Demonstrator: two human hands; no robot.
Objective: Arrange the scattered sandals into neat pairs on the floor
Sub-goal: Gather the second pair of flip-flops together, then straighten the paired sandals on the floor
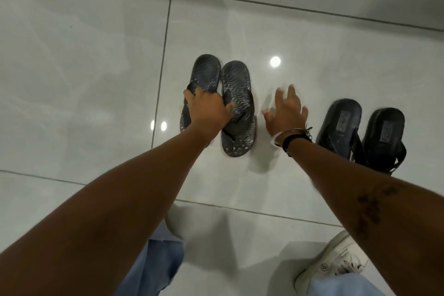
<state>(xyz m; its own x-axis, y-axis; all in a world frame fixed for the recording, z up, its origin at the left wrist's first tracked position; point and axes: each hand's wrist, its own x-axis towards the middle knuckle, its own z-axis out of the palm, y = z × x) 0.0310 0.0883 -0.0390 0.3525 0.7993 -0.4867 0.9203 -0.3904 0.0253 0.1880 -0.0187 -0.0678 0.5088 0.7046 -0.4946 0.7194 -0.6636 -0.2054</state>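
Note:
Two grey patterned flip-flops lie side by side on the tiled floor, the left one (205, 72) and the right one (236, 84). My left hand (207, 109) rests over the left flip-flop, fingers curled around its strap. My right hand (287, 110) hovers open just right of this pair, fingers spread, holding nothing; it looks blurred. To the right sits a pair of black sandals, one (340, 122) close beside the other (384, 132).
Glossy pale floor tiles (84, 67) with dark grout lines stretch all around. My white sneaker (336, 264) and blue trouser legs (156, 259) are at the bottom edge. Light spots reflect on the floor.

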